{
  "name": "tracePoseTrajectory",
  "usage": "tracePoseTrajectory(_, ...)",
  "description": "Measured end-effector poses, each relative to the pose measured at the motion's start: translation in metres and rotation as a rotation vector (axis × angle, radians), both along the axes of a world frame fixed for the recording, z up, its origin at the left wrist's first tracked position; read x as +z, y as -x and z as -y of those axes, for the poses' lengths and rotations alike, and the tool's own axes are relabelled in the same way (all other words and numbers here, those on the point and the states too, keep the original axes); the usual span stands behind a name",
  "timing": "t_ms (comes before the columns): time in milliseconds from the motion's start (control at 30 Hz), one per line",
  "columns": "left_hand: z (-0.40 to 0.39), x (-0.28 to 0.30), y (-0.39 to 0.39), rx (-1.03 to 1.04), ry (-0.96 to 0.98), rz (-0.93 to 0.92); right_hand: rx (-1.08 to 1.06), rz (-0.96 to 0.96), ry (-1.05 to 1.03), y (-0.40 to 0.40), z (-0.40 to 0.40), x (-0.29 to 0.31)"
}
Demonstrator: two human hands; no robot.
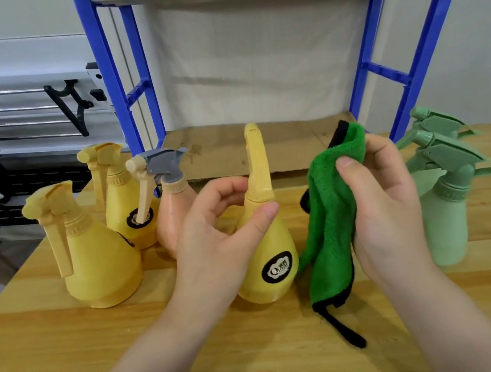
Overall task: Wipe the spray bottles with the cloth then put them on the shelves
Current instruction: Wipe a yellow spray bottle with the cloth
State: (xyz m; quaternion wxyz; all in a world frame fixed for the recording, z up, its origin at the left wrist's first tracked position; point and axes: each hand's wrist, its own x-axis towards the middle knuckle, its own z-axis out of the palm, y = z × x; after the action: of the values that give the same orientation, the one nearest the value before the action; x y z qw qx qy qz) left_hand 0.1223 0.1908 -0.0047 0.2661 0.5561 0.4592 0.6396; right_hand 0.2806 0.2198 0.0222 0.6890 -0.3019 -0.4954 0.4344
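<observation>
Your left hand (213, 236) curls loosely at the yellow bottle's (267, 247) neck, thumb touching; your right hand (380, 205) grips the soft cloth (328, 224). Smooth, probably light plastic: hold the neck.

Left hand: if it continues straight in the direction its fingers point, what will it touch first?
Most likely the yellow bottle in the middle: the left hand curls toward its neck, thumb nearly touching. Depth is unclear.
</observation>
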Motion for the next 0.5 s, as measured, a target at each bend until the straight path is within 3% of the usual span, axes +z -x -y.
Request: tracePoseTrajectory(500,0.004,0.0013,-0.0025,-0.288,0.038,0.1,-0.133,-0.098,0.016,-0.0101,-0.0084,0.0017)
